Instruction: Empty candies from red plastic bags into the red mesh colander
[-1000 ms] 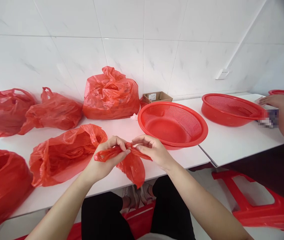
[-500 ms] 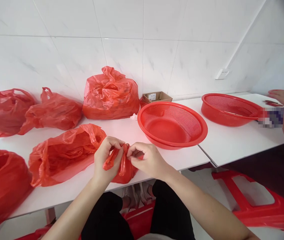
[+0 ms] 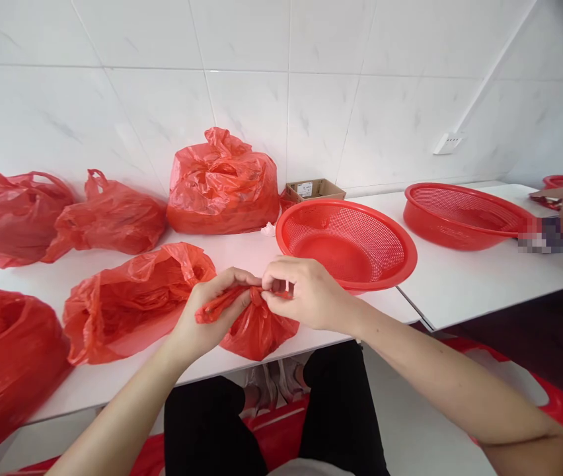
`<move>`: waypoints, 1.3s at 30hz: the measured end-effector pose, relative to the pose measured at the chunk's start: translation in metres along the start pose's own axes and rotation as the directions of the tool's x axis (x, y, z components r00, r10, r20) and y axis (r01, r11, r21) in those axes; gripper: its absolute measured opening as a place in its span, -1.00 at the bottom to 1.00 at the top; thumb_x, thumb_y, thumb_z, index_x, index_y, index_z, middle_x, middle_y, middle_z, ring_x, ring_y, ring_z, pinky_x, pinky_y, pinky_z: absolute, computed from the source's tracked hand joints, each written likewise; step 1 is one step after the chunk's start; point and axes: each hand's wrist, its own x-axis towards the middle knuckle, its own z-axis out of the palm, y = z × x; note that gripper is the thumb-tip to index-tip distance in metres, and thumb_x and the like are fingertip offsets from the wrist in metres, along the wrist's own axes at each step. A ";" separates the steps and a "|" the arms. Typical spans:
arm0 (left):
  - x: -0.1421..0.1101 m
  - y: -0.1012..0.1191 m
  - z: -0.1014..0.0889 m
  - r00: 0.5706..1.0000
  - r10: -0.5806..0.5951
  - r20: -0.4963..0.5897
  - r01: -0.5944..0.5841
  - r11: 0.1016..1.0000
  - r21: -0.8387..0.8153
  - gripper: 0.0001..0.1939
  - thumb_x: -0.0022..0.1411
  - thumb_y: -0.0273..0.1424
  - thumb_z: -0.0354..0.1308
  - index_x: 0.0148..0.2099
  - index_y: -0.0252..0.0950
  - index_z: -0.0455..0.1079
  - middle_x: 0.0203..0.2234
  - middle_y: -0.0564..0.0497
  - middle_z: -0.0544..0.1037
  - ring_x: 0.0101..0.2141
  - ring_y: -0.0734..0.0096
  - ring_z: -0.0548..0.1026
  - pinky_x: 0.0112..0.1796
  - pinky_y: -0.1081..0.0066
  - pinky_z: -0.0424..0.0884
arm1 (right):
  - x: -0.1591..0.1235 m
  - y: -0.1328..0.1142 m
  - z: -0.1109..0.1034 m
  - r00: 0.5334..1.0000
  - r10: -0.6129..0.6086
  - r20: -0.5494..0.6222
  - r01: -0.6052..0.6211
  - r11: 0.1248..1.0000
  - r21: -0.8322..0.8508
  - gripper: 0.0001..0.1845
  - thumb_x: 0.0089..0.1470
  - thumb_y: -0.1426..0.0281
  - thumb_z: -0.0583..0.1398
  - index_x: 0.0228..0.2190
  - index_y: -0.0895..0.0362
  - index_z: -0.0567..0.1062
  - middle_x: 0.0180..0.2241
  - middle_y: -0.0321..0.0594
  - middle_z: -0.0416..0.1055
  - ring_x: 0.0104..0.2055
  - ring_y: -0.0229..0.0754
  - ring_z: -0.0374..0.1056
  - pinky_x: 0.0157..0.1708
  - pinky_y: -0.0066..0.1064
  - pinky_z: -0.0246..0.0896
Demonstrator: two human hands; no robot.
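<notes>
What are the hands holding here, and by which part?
The left hand and right hand grip a red plastic bag by its gathered handles, above the bag's body.

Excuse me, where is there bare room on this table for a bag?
Bare tabletop lies before the far red strainer, right of the near strainer. Leftward, red plastic bags crowd it, around the left hand and right hand.
</notes>
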 end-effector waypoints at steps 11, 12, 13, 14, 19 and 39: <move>0.006 0.004 -0.002 0.989 0.112 0.096 -0.130 0.970 0.205 -0.92 0.31 -0.46 0.10 -0.23 -0.25 0.42 -0.43 0.11 0.58 -0.45 0.54 0.52 -0.40 0.55 0.39 | -0.010 0.010 -0.015 0.904 -0.391 0.175 0.419 0.724 -0.548 -0.84 0.02 0.59 0.10 -0.49 0.15 0.42 -0.49 -0.31 0.35 -0.46 -0.28 0.11 -0.49 -0.40 -0.07; 0.006 0.005 -0.007 0.983 0.160 0.093 -0.179 0.947 0.268 -0.92 0.30 -0.48 0.10 -0.20 -0.25 0.42 -0.40 0.10 0.59 -0.43 0.54 0.53 -0.39 0.54 0.39 | -0.014 0.011 -0.012 0.935 -0.330 0.129 0.350 0.798 -0.490 -0.87 -0.02 0.58 0.12 -0.50 0.15 0.41 -0.50 -0.32 0.34 -0.47 -0.30 0.12 -0.50 -0.42 -0.07; 0.006 0.007 -0.013 0.975 0.209 0.074 -0.222 0.919 0.327 -0.92 0.29 -0.48 0.11 -0.20 -0.24 0.42 -0.39 0.10 0.60 -0.42 0.52 0.54 -0.38 0.53 0.40 | -0.017 0.010 -0.008 0.960 -0.269 0.080 0.277 0.862 -0.425 -0.89 -0.06 0.58 0.13 -0.51 0.15 0.39 -0.51 -0.33 0.33 -0.47 -0.31 0.12 -0.51 -0.44 -0.06; 0.007 0.009 -0.018 0.967 0.252 0.043 -0.249 0.891 0.380 -0.94 0.28 -0.47 0.13 -0.21 -0.24 0.43 -0.40 0.10 0.60 -0.42 0.51 0.54 -0.38 0.52 0.40 | -0.020 0.009 -0.005 0.976 -0.216 0.036 0.214 0.906 -0.365 -0.89 -0.08 0.58 0.13 -0.52 0.15 0.37 -0.51 -0.35 0.32 -0.48 -0.33 0.13 -0.52 -0.46 -0.05; 0.010 0.022 -0.035 0.986 0.143 -0.087 -0.099 0.915 0.392 -0.91 0.28 -0.33 0.17 -0.28 -0.17 0.46 -0.40 0.10 0.61 -0.41 0.42 0.55 -0.38 0.46 0.43 | -0.025 0.004 0.001 0.991 -0.115 -0.065 0.102 0.979 -0.175 -0.86 -0.03 0.59 0.13 -0.51 0.13 0.35 -0.49 -0.33 0.34 -0.44 -0.31 0.20 -0.44 -0.47 0.10; 0.003 0.073 -0.011 0.956 0.232 -0.181 -0.205 0.966 0.157 -0.86 0.28 -0.49 0.12 -0.28 -0.19 0.48 -0.40 0.11 0.52 -0.36 0.46 0.46 -0.38 0.44 0.41 | -0.020 -0.027 0.065 0.986 0.166 0.004 -0.165 0.976 0.143 -0.89 0.21 0.37 -0.02 -0.35 0.09 0.26 -0.49 -0.27 0.32 -0.48 -0.20 0.24 -0.45 -0.39 0.10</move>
